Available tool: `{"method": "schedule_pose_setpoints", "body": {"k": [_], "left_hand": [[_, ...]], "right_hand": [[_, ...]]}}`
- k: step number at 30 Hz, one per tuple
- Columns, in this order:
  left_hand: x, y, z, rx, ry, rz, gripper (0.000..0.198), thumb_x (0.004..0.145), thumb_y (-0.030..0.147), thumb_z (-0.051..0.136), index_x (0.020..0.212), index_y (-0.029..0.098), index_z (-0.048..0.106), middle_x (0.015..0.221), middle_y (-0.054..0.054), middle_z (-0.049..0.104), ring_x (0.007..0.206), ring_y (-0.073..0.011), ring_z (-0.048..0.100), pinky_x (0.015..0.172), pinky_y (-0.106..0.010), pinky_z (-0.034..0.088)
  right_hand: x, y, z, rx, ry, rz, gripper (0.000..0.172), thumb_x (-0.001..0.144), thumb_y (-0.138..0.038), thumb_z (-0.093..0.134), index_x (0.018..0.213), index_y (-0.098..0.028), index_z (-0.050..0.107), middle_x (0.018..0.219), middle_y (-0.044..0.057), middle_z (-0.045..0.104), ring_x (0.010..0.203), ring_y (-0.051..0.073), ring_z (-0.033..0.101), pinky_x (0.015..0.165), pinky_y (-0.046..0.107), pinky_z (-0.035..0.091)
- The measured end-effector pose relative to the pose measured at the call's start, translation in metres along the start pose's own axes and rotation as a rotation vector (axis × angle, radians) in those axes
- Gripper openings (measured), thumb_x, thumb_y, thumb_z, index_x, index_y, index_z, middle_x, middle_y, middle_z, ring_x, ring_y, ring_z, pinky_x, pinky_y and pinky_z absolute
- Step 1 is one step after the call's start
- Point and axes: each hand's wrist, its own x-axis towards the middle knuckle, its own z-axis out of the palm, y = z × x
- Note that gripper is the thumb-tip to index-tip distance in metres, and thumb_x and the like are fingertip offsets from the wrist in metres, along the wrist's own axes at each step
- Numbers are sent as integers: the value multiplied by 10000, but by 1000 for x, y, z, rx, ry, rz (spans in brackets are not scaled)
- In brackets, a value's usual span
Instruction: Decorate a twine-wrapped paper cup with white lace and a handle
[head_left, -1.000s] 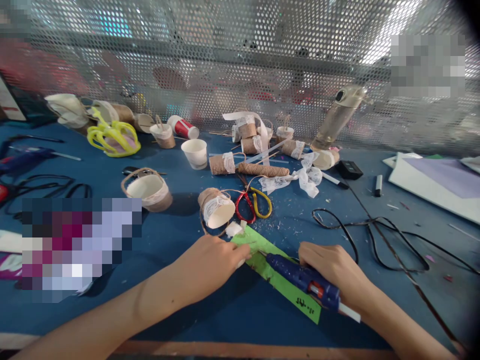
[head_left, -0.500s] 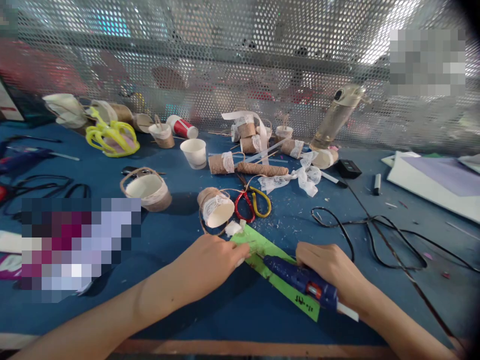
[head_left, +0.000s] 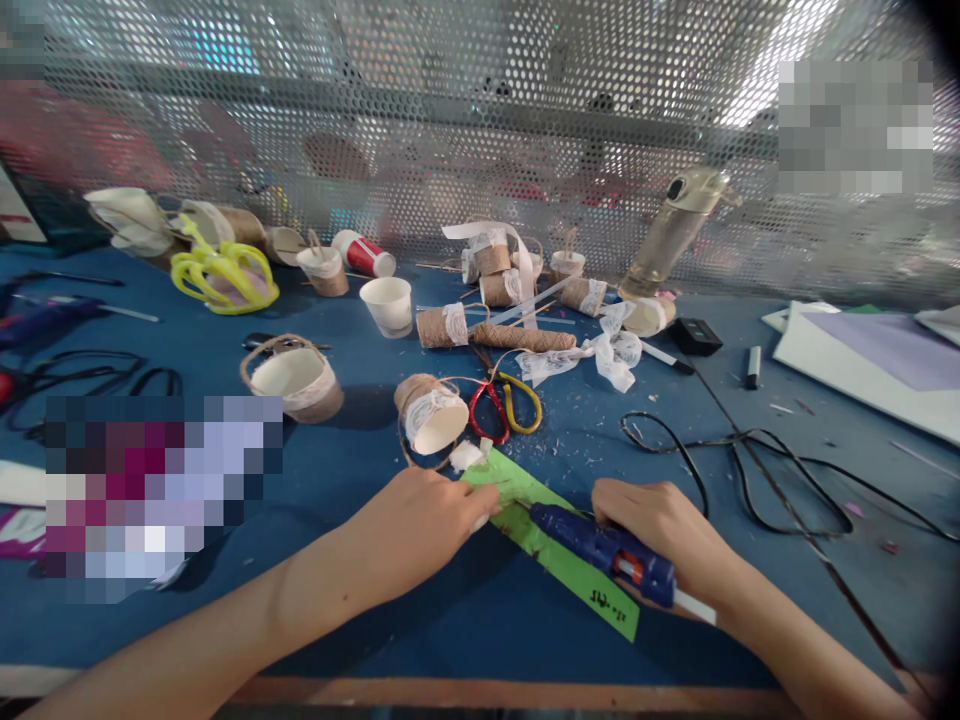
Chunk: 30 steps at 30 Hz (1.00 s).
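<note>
My right hand (head_left: 651, 518) grips a blue glue gun (head_left: 600, 545), its nozzle pointing left and a white glue stick jutting from its rear. Under the gun lies a green strip (head_left: 600, 598) with dark writing at its near end. My left hand (head_left: 435, 512) is at the strip's upper left part, fingers bent together close to the nozzle. Whatever is between those fingers is hidden. Just beyond them, a small twine-wrapped cup (head_left: 431, 412) with lace lies on its side. Scissors (head_left: 489, 412) with one red and one yellow handle lie beside it.
A larger twine-wrapped cup (head_left: 296, 380) and a white paper cup (head_left: 387, 306) stand farther back. Lace ribbon (head_left: 611, 350), a twine roll (head_left: 525, 338) and a leaning bottle (head_left: 671, 235) lie near the perforated metal screen (head_left: 420, 120). A black cord (head_left: 739, 440) loops at right.
The glue gun has shifted very slightly to the right at its nozzle. My left hand stays in the same place, and the table items have not moved.
</note>
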Motion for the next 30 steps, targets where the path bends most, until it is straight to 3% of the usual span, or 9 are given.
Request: {"method": "schedule_pose_setpoints", "body": {"k": [11, 21, 30], "left_hand": [[0, 0, 2, 31, 14, 10, 135, 960, 100, 549, 998, 200, 631, 720, -8, 736, 617, -290, 735, 470, -334, 459], [0, 0, 1, 32, 5, 6, 143, 963, 100, 537, 1006, 196, 635, 718, -10, 732, 606, -289, 735, 470, -336, 468], [2, 1, 1, 6, 4, -18, 154, 1011, 161, 502, 1059, 196, 644, 776, -24, 762, 668, -320, 759, 498, -377, 525]], "right_hand": [[1, 2, -3, 30, -12, -43, 219, 872, -168, 438, 798, -250, 249, 732, -39, 347, 578, 142, 255, 583, 298, 178], [-1, 3, 3, 18, 30, 18, 203, 818, -166, 478, 827, -249, 293, 743, -36, 399, 571, 141, 311, 570, 290, 194], [-3, 5, 0, 28, 13, -26, 183, 854, -191, 466, 818, -251, 297, 737, -38, 371, 574, 144, 282, 571, 293, 191]]}}
